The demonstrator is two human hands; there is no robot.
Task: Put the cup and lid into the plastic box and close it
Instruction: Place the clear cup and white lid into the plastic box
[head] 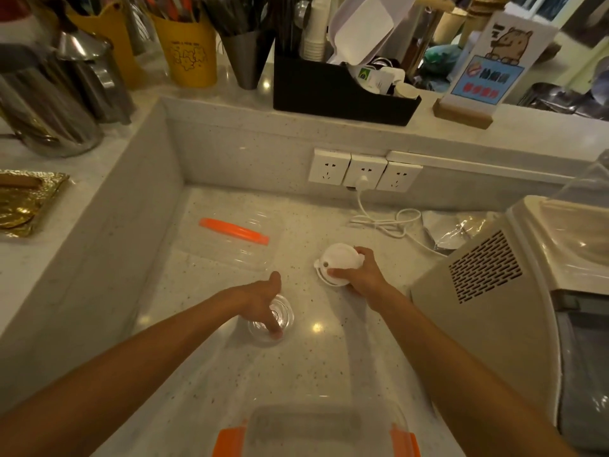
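A clear glass cup [286, 316] stands on the speckled counter at the middle. My left hand [263, 300] is over it, fingers around its rim. A white round lid [336, 262] lies a little to the right, and my right hand [361, 273] grips its near edge. The clear plastic box [326, 423] with orange clips sits open at the bottom of the view. Its clear cover with an orange clip [234, 231] lies further back on the counter.
A beige machine [494, 291] fills the right side. A white cable [385, 222] runs from wall sockets [362, 171]. The raised ledge behind holds yellow cups, a black organiser [329, 94] and a sign. Steel jugs [49, 94] stand at the left.
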